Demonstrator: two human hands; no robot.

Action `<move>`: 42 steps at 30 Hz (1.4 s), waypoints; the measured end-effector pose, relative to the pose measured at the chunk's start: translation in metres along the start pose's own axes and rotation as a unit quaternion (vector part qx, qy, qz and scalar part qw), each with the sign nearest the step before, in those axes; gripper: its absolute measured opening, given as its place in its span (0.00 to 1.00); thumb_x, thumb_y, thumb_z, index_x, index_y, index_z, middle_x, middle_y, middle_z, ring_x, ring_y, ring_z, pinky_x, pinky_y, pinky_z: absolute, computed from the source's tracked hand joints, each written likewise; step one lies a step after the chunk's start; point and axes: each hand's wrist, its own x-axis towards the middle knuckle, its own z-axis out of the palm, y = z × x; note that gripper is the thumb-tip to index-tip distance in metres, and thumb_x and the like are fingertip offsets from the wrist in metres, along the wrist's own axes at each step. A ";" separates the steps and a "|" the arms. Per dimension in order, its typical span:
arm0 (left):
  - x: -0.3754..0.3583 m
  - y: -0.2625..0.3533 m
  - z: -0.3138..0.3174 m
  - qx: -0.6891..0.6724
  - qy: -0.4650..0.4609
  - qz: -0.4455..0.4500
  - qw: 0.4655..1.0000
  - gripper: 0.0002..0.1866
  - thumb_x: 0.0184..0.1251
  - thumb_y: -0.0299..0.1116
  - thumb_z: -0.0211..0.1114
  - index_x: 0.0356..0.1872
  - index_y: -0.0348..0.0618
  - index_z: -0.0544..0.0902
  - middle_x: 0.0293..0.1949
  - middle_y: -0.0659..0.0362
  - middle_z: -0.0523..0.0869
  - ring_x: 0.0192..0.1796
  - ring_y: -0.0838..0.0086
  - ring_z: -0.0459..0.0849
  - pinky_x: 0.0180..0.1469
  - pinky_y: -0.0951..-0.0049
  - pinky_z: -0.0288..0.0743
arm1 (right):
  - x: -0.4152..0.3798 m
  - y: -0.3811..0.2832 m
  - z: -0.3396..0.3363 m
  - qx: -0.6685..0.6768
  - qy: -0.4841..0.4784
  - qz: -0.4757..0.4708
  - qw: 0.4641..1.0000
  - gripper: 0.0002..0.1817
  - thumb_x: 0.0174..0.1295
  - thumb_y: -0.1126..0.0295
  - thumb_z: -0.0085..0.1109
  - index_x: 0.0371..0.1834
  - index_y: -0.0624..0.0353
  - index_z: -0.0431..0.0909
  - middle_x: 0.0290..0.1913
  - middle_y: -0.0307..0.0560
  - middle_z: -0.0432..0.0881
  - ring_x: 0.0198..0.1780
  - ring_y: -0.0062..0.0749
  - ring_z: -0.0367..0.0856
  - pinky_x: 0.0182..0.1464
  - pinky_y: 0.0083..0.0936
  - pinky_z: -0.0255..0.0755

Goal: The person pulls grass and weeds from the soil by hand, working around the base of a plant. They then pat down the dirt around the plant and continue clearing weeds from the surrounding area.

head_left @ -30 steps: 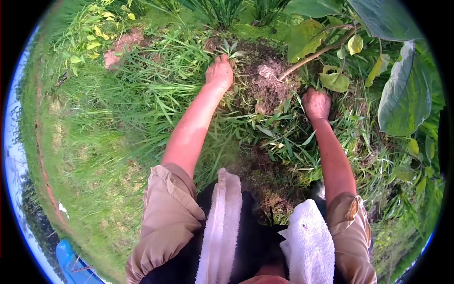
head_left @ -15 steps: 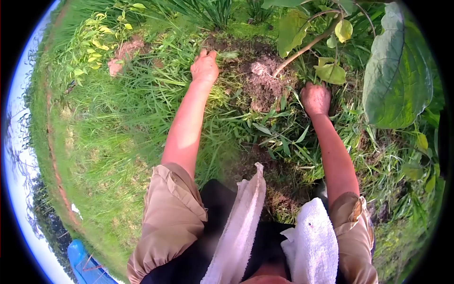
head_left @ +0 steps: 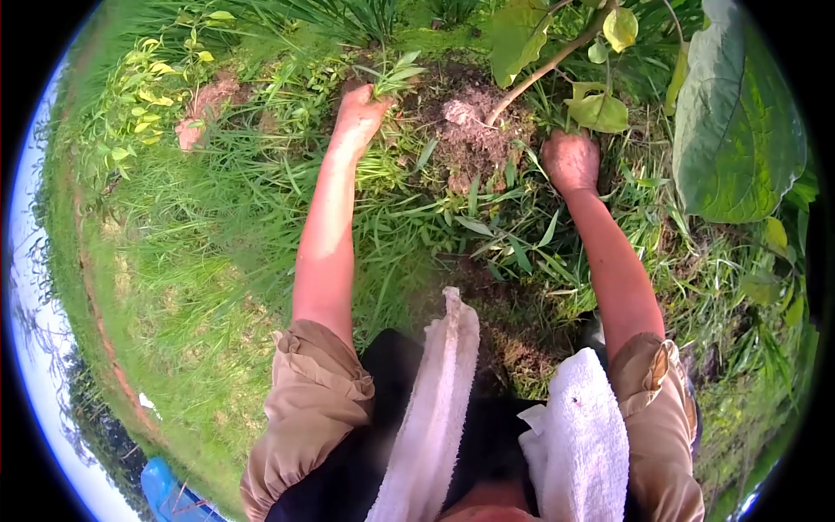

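Poking beyond the left hand [head_left: 359, 115], a green sprig [head_left: 399, 73] is sitting pinched, the right hand [head_left: 571, 162] leaving its grip unclear.

Two hands [head_left: 358, 111] [head_left: 571, 161], two tan sleeves [head_left: 315, 404] [head_left: 652, 426] and two white towel ends [head_left: 435, 400] [head_left: 578, 435] show. There is one leafy tuft [head_left: 398, 75] by the left hand, one woody stem [head_left: 541, 78] and one blue object [head_left: 165, 491].

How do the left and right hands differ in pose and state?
The left hand seems to pinch a sprig; the right hand is partly hidden, its grip unclear. The left hand is left of the soil mound, the right hand right of it. Both are bare.
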 end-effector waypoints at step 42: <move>-0.039 0.058 -0.025 -0.063 0.073 -0.071 0.993 0.14 0.66 0.33 0.59 0.50 0.38 0.74 0.34 0.61 0.84 0.27 0.78 0.79 0.22 0.79 0.68 | 0.000 -0.004 -0.005 -0.020 -0.010 0.004 1.000 0.14 0.54 0.60 0.52 0.25 0.59 0.79 0.28 0.52 0.82 0.39 0.46 0.78 0.46 0.40 0.71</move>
